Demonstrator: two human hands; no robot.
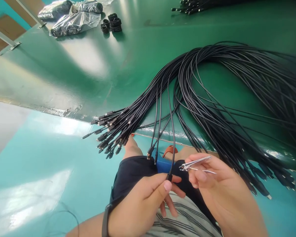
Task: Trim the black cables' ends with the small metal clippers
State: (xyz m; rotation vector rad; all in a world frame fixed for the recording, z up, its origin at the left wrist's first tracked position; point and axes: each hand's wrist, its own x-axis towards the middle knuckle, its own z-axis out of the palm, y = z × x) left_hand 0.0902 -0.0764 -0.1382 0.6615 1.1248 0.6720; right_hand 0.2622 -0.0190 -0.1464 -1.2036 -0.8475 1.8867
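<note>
My left hand (148, 197) pinches the end of a black cable (173, 144) between thumb and fingers, with the connector mostly hidden by them. Just to the right, my right hand (219, 184) holds a silver nail clipper (196, 163), its jaws pointing left toward the cable end but apart from it. Two or three more cable ends (150, 152) hang over the table edge above my left hand. They come from a large bundle of black cables (160, 77) draped across the green table, whose connectors (111, 131) fan out past the edge on the left.
The green table (128, 59) ends just in front of my lap. Farther back are plastic-wrapped black bundles (75, 23), small coiled cables (113, 23) and another cable bundle (189, 7). More cable ends (268, 177) droop over the edge at right. Metal posts (5, 36) stand at far left.
</note>
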